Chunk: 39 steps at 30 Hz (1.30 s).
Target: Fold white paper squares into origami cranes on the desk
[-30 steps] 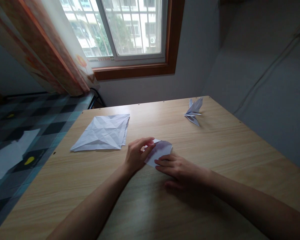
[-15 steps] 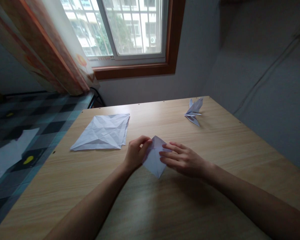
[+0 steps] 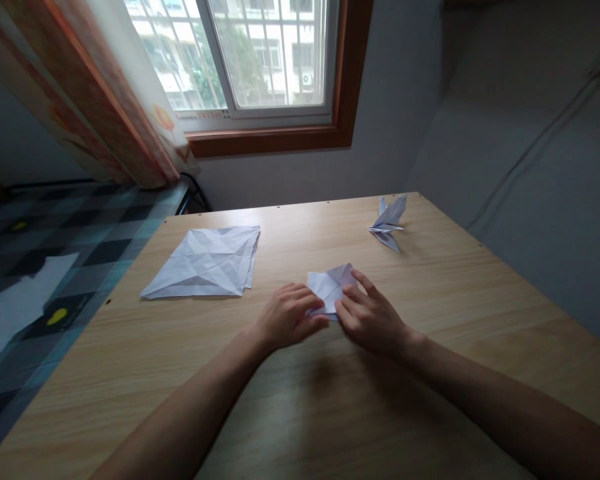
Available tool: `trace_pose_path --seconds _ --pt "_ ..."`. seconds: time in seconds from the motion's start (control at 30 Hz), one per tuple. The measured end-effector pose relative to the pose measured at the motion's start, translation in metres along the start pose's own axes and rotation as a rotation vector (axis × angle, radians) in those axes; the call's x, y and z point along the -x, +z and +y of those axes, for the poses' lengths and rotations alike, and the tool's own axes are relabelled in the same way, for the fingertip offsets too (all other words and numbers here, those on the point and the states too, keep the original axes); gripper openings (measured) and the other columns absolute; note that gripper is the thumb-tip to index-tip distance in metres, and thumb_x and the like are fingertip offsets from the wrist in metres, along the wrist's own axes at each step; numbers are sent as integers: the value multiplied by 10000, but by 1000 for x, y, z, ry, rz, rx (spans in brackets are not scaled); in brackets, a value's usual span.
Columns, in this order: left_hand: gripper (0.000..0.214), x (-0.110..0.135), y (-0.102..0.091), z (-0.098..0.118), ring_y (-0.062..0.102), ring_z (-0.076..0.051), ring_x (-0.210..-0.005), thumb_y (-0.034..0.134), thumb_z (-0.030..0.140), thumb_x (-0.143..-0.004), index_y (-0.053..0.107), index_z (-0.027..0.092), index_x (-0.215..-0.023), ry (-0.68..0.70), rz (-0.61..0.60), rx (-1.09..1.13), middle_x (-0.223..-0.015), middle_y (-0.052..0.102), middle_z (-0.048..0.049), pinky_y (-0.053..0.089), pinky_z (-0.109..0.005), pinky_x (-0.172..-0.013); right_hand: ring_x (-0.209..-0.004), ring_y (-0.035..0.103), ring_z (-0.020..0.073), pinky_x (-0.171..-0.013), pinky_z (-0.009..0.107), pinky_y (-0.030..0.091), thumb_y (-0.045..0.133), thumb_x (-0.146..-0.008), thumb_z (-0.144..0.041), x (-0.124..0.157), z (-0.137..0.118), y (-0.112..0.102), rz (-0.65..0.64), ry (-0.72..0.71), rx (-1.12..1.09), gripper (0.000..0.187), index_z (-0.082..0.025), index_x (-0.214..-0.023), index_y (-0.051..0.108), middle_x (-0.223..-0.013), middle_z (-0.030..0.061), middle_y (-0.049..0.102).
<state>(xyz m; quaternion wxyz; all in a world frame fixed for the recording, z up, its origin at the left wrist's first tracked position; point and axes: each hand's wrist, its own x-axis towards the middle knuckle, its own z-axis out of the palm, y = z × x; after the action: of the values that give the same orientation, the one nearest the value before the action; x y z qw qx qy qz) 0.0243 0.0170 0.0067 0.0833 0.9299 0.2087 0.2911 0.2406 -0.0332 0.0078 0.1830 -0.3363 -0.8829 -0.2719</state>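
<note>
A small folded white sheet of paper (image 3: 331, 285), with crease lines across it, is between my two hands above the middle of the table. My left hand (image 3: 293, 315) is at its lower left edge, fingers over the paper and thumb below, closed on it. On the other side my right hand (image 3: 371, 315) grips the right edge, its index finger near the upper right corner and the other fingers curled at the lower edge. The underside of the paper is hidden.
Creased white paper sheets (image 3: 207, 261) lie stacked at the table's left. A folded paper figure (image 3: 389, 222) stands at the far right of the wooden table (image 3: 260, 427). Left of the table, more white paper (image 3: 25, 300) lies on a checked cloth (image 3: 107, 250).
The paper has turned, so its upper corner now points to the upper right. My left hand has shifted to its lower left edge, and the right fingers have curled around its right side.
</note>
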Motion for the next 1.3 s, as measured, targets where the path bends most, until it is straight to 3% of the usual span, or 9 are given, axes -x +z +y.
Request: trace_pose_path --seconds 0.17,0.4,0.7,0.83,0.9,1.0,1.1,1.2,1.3 --pt "257 0 1 -1 650 -169 -846 568 384 -923 671 190 -789 0 -68 -85 -841 713 -46 457 -307 -803 -806 591 243 -1169 519 289 435 -880 -59 -1 -1 1 -70 26 -34 313 -172 -728 683 -617 64 619" --pt "184 -1 1 1 614 -161 -820 532 247 -920 649 181 -795 -30 -129 -99 -876 694 -46 456 -294 -791 -1121 579 291 -1200 613 60 496 -865 -104 0 19 -14 -177 -26 -167 220 -177 -936 690 -799 90 712" --pt "205 -4 4 3 566 -185 -843 484 263 -943 611 172 -811 -99 -191 -109 -904 649 -66 459 -319 -801 -998 656 225 -1198 563 89 543 -881 -68 -14 47 -20 -320 -35 -175 224 -187 -979 705 -915 69 762" --pt "180 -4 3 4 552 -198 -878 485 209 -926 626 164 -1027 -121 -199 -118 -923 633 -72 465 -326 -807 -977 652 242 -1185 599 79 537 -892 -80 -18 45 -4 -337 -3 -159 238 -183 -1042 690 -848 59 748" --pt "245 -4 2 4 549 -197 -906 472 195 -930 638 199 -1111 -93 -206 -120 -976 637 -68 459 -333 -833 -1068 619 263 -1178 617 64 535 -905 -114 -15 44 3 -289 27 -155 247 -191 -1096 671 -948 77 737" --pt "252 -3 3 3 548 -197 -905 472 213 -937 685 236 -1070 -75 -214 -143 -1007 643 -63 451 -344 -835 -1324 434 327 -1166 636 83 590 -889 -187 -5 42 12 -106 239 -144 366 -210 -1254 584 -1323 137 582" --pt "248 -2 4 3 555 -203 -923 489 287 -948 688 226 -1081 -75 -215 -146 -1073 648 -70 451 -358 -843 -1393 322 372 -1128 605 255 720 -794 -291 5 42 23 88 613 -282 754 -212 -1451 359 -1483 180 383" --pt "284 -3 3 4 560 -215 -948 497 365 -950 677 209 -1105 -64 -236 -141 -1128 653 -79 450 -372 -858 -1160 558 310 -967 492 477 773 -719 -323 12 42 38 128 902 -661 997 -219 -1518 185 -1262 146 572" --pt "326 -4 3 9 560 -221 -944 485 407 -953 669 194 -1119 -54 -258 -129 -1116 663 -88 455 -375 -856 -858 634 225 -799 391 538 781 -680 -312 12 40 49 88 1036 -913 1002 -218 -1507 223 -1013 60 661"
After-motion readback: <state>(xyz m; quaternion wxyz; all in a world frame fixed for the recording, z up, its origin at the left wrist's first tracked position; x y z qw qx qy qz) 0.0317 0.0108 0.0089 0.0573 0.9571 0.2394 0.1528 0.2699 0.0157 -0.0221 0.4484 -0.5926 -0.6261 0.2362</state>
